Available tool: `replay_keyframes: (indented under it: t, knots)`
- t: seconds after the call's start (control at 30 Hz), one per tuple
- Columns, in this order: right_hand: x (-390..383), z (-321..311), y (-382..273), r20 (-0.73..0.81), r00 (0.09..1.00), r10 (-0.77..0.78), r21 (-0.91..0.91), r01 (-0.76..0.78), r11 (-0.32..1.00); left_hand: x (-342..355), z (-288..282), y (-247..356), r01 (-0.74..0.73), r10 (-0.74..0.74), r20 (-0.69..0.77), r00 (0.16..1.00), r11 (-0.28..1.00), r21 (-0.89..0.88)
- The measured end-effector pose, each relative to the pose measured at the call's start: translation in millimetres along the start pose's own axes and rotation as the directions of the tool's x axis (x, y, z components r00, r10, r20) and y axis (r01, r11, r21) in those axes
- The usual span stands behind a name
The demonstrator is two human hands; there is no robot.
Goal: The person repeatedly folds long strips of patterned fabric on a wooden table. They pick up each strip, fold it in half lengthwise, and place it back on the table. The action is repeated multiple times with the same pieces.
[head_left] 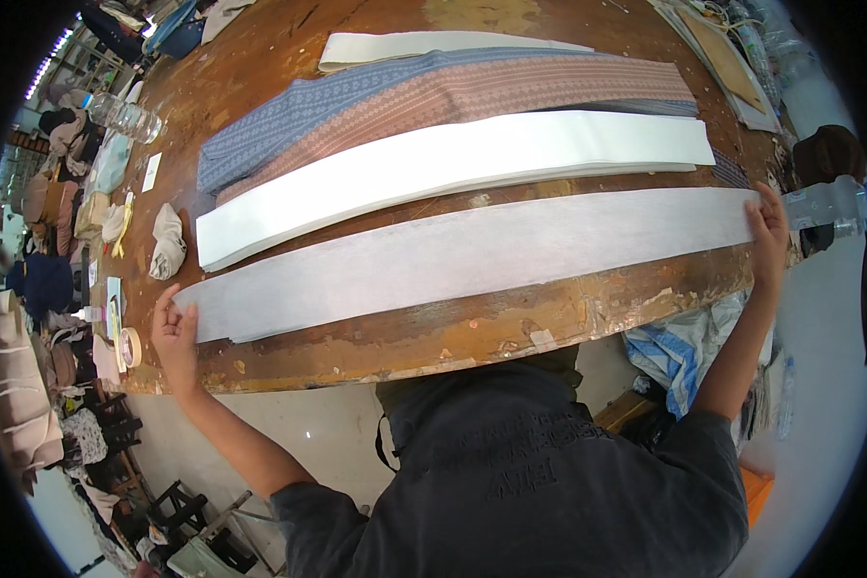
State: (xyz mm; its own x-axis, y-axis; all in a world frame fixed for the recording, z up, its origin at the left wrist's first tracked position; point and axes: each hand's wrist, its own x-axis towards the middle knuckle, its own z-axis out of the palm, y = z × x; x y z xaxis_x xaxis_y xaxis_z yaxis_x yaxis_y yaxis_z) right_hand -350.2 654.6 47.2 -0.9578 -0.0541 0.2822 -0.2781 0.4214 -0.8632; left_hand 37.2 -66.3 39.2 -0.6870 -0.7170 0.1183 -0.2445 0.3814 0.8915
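A long, thin white strip (472, 250) stretches along the near edge of the wooden tabletop (395, 361). My left hand (175, 332) pinches its left end, and my right hand (767, 226) has its fingers closed on the right end. Just beyond lies a stack of thick white strips (453, 169). Behind that are folded patterned fabric strips, one blue (250, 135) and one salmon (549, 87), with another cream strip (443, 43) at the back.
At left are a plastic bottle (125, 118), a crumpled beige cloth (168, 241), a tape roll (130, 347) and piled garments (39, 279). Another bottle (824, 207) is by my right hand. A woven sack (674, 352) sits below the right edge; boards (722, 63) lie far right.
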Motion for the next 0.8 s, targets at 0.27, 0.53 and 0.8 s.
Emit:
replay_keyframes:
  t: [0.27, 0.53, 0.8]
  knots:
    - [11, 25, 42, 0.141, 0.99, 0.015, -0.18, 0.011, 0.984, -9, 30, 0, 0.086, -0.093, 0.058, 0.994, 0.99, 0.114]
    - [5, 33, 46, 0.148, 0.988, 0.039, -0.278, 0.004, 0.96, -14, 38, -2, 0.103, -0.118, 0.068, 0.991, 0.976, 0.191]
    - [-1, 43, 42, 0.13, 0.991, 0.04, -0.34, 0.007, 0.94, -14, 44, 2, 0.114, -0.13, 0.045, 0.991, 0.958, 0.264]
